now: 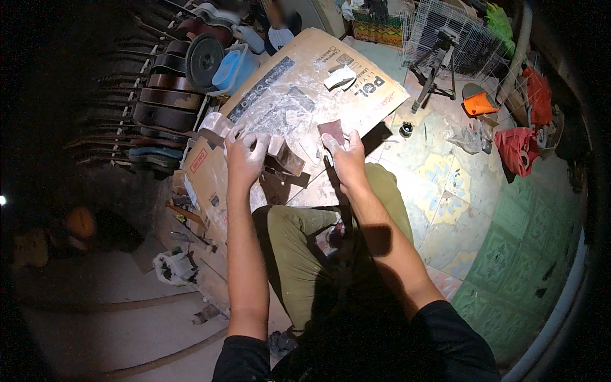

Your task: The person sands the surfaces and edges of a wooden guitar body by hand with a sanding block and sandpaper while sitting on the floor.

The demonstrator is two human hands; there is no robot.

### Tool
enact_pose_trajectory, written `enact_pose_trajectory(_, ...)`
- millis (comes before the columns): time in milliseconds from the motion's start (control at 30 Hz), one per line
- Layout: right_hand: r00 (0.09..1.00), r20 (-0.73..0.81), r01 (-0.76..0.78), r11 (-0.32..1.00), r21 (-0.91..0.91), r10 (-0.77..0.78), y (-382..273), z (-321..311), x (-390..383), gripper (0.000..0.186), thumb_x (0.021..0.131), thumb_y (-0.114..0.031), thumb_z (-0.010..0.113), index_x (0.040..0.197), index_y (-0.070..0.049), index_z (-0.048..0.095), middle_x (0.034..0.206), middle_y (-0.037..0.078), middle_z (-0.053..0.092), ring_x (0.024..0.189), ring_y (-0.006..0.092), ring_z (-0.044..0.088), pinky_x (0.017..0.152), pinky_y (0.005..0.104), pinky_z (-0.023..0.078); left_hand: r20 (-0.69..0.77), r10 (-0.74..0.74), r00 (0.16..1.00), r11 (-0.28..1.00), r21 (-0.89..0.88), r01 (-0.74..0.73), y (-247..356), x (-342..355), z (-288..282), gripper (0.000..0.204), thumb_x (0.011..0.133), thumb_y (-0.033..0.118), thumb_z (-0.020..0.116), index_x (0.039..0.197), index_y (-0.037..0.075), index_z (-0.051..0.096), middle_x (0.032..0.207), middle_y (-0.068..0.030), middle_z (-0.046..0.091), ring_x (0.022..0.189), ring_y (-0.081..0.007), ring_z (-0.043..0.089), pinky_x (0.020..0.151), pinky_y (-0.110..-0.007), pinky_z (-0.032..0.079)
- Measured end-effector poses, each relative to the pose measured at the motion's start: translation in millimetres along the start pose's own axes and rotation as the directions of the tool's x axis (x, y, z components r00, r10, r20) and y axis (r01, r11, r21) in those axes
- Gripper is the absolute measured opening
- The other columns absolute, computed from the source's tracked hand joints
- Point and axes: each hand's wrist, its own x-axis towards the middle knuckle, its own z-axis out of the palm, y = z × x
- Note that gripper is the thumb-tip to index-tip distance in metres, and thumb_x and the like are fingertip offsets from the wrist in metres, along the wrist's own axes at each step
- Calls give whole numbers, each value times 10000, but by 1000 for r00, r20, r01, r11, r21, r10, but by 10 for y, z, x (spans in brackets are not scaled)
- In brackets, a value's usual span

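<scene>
My left hand (247,153), fingers curled, grips a dusty, block-like brown piece (287,159) over the cardboard (302,51); my right hand (347,155) pinches a reddish-brown sheet (330,128) just beside it.

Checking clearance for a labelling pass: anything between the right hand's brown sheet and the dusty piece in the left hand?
Nothing visible. Between the brown sheet in the right hand and the dusty piece in the left hand, only a gap shows, over the cardboard.
</scene>
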Motion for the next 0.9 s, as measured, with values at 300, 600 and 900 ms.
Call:
enact_pose_trajectory(300, 1000, 22, -14, 999, -48, 15, 22, -18, 23, 377, 884, -94, 746, 1191, 12, 553, 1131, 115, 660, 1007, 165, 608, 878, 314, 490, 187, 134, 973, 991, -52, -126, -89, 8, -219, 371, 825, 223, 709, 1170, 85, 716, 1225, -128, 692, 1392, -411, 396, 1161, -483, 295)
enact_pose_trajectory(600, 996, 91, 16, 995, -94, -7, -138, -18, -53, 364, 873, -113, 768, 1159, 12, 581, 1072, 103, 680, 973, 142, 614, 856, 301, 496, 108, 173, 979, 961, 201, -191, -89, -179, -347, 594, 697, 318, 815, 1240, 118, 685, 1340, -143, 621, 1355, -396, 463, 1107, -510, 372)
enact_pose_trajectory(900, 856, 370, 511, 690, -512, -360, -271, 90, -345, 394, 833, -66, 786, 1186, 47, 653, 1109, 173, 699, 1035, 224, 664, 924, 327, 506, 22, 274, 962, 911, 315, -267, -586, -304, -223, 242, 817, 139, 638, 1052, 151, 697, 1166, -55, 647, 1208, -308, 556, 976, -428, 490)
